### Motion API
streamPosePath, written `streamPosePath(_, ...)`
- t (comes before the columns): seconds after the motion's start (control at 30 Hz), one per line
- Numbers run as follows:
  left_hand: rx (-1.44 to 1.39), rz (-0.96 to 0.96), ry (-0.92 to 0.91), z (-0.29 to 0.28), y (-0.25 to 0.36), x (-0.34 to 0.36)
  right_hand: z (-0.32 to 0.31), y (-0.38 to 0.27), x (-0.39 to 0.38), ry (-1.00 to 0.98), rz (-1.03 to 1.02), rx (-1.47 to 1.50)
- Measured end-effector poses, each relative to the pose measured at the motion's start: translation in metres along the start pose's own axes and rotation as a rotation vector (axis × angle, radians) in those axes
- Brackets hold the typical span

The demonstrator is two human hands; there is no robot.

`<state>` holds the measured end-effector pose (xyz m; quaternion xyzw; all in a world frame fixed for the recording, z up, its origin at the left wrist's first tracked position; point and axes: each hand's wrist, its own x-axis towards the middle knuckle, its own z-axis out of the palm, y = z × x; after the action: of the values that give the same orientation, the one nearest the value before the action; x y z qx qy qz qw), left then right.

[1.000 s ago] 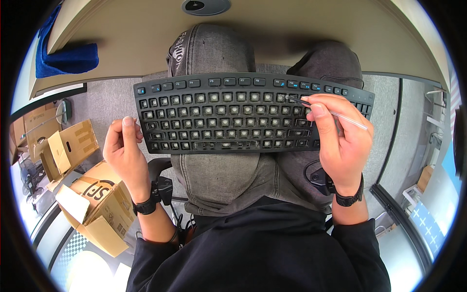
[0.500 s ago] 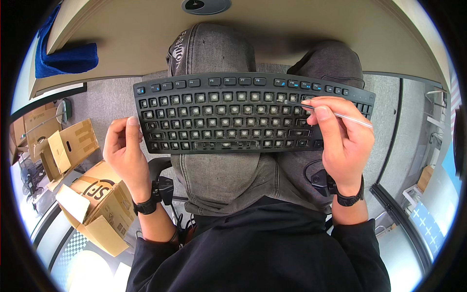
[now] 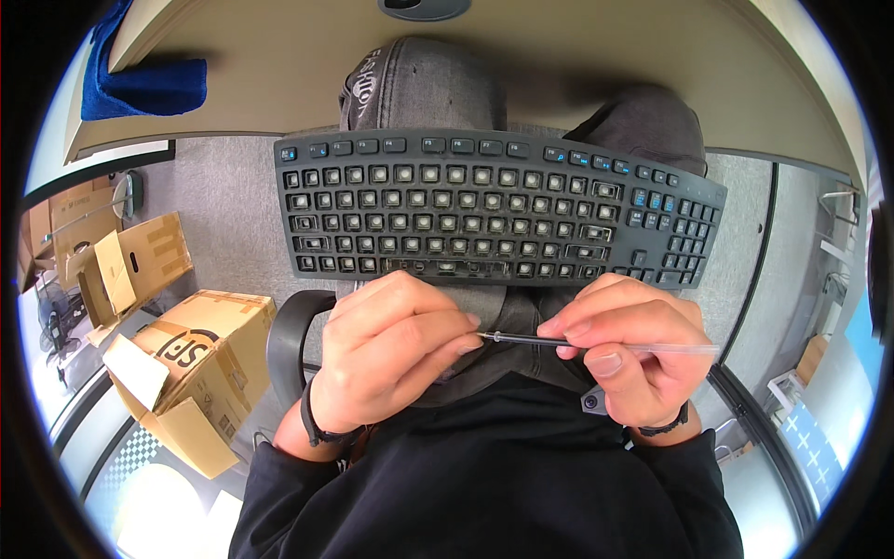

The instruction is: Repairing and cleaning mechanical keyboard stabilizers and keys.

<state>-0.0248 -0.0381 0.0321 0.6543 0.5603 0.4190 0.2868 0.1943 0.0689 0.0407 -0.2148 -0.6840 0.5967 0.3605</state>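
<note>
A black keyboard [image 3: 618,224] rests across my thighs, many of its main keycaps off, showing pale squares in dark sockets; function and number-pad keys still have caps. Below it, my right hand [image 3: 633,349] grips a slim clear pen refill [image 3: 527,339] with dark ink, held level. My left hand [image 3: 391,354] has its fingers closed together at the refill's metal tip; whatever lies between those fingertips is too small to make out.
A beige desk [image 3: 643,47] curves above my knees, with a blue cloth [image 3: 140,88] at its left. Opened cardboard boxes [image 3: 214,345] sit on the grey floor at the left. A black chair armrest [image 3: 279,340] is beside my left thigh.
Both hands have moved down off the keyboard and toward each other; the refill has left the key sockets and now meets my left fingertips. The keyboard appears slightly higher and farther right.
</note>
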Motion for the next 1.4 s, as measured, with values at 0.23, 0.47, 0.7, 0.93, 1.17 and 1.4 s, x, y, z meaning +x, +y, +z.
streamPosePath(0.23, -0.038, -0.036, 0.012, -0.001, -0.002, -0.002, -0.002, -0.002, -0.002, -0.039, 0.096, 0.026)
streamPosePath(0.47, -0.079, -0.007, 0.036, -0.005, -0.009, -0.009, 0.001, 0.004, -0.005, -0.015, 0.122, 0.060)
streamPosePath(0.7, -0.182, -0.257, 0.615, -0.051, -0.043, -0.028, -0.002, 0.020, 0.003, 0.065, -0.006, -0.405)
streamPosePath(0.93, -0.442, -0.465, 0.895, -0.070, -0.080, -0.036, 0.007, 0.024, 0.010, 0.015, -0.105, -0.600)
streamPosePath(1.17, -0.225, -0.690, 0.610, -0.056, -0.080, -0.029, 0.015, 0.021, 0.014, -0.061, -0.124, -0.823)
streamPosePath(1.4, -0.164, -0.662, 0.573, -0.053, -0.079, -0.032, 0.035, 0.022, 0.006, 0.017, -0.151, -0.856)
